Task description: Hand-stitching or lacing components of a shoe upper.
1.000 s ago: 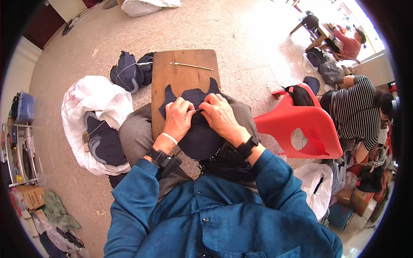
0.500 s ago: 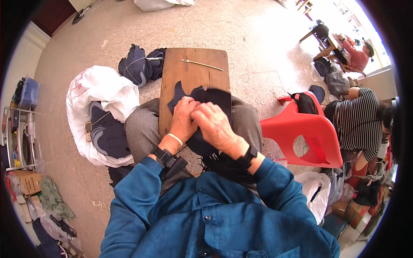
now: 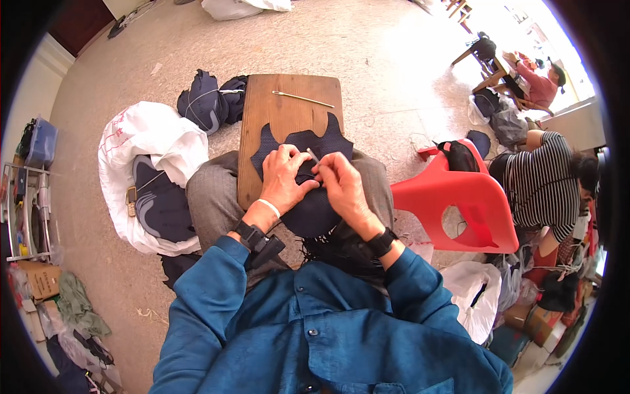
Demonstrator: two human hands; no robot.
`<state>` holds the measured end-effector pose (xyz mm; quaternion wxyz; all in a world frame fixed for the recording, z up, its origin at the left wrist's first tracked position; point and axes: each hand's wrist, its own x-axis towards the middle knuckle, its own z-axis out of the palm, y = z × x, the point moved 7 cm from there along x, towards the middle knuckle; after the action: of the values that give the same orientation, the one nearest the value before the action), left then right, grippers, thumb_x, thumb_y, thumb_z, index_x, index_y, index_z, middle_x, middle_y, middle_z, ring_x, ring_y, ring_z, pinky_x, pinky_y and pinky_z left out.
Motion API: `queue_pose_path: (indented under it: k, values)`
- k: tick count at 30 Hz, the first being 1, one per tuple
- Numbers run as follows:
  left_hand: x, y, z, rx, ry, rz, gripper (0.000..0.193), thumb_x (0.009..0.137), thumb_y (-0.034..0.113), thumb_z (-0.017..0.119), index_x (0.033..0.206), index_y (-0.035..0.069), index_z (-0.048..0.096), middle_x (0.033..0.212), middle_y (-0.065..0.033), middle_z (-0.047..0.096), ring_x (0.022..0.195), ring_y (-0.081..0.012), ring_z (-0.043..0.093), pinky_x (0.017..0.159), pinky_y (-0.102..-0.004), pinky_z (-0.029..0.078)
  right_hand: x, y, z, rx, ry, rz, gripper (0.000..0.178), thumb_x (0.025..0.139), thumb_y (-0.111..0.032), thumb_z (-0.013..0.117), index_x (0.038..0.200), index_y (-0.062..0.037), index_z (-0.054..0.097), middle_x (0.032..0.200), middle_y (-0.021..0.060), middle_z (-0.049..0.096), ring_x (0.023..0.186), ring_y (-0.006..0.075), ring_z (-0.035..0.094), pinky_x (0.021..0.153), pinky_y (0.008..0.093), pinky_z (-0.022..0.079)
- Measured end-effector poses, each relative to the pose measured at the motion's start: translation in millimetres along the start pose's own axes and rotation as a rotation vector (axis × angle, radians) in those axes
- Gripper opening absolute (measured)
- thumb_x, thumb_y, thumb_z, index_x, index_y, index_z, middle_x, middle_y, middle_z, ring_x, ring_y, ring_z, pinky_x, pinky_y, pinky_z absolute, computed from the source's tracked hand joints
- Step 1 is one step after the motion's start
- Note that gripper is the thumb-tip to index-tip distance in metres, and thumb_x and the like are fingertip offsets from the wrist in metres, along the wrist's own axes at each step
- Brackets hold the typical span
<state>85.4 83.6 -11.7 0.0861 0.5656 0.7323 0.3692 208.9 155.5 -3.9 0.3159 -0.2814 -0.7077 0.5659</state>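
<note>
A dark navy piece of fabric, which looks like a shoe upper (image 3: pixel 310 217), lies across a wooden board (image 3: pixel 289 105) between my knees. Two pointed tips of it spread toward the far side. My left hand (image 3: pixel 283 178) rests on its middle, thumb and fingers gripping the cloth around a small fold. Just to the right, my right hand (image 3: pixel 342 190) pinches a thin, pale, short stick-like tool (image 3: pixel 313 155) that slants over the fabric. The tool's lower end is hidden by my fingers. A long metal needle-like rod (image 3: pixel 303 99) lies on the board's far part.
Left of my knee sits a white sack (image 3: pixel 154 125) with bundled dark uppers (image 3: pixel 161 203) and a mobile phone (image 3: pixel 132 201). Another tied dark bundle (image 3: pixel 202 102) lies beside the board. At right stand a red plastic chair (image 3: pixel 482 210) and a person in a striped top (image 3: pixel 541 184).
My right hand has drawn back to the right, and the pale tool now shows in its fingers. The upper's right side, folded and blurred before, now lies spread with its tip visible.
</note>
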Motion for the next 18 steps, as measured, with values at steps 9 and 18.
queue_pose_path:
  k: [9,18]
  values:
    - [1,-3,-1,0.002,-0.045,0.021,0.047,0.069,0.021,0.084,0.112,0.008,0.070,0.113,-0.0083,0.056,0.105,-0.0297,0.054,0.099,-0.0428,0.041,-36,-43,11,-0.202,-0.149,-0.169,0.004,0.096,0.002,0.060,0.098,-0.0004,0.058,0.086,0.0115,0.063,0.079,0.0180,0.062,0.072,0.0312,0.051]
    - [-5,-22,-20,-0.068,0.092,0.104,0.020,0.085,-0.002,0.065,0.103,0.003,0.072,0.094,-0.0097,0.064,0.092,-0.0297,0.062,0.085,-0.0388,0.049,18,-19,-28,0.110,0.147,0.066,0.001,0.101,-0.002,0.055,0.101,-0.0029,0.056,0.087,0.0021,0.064,0.074,0.0063,0.056,0.067,0.0215,0.048]
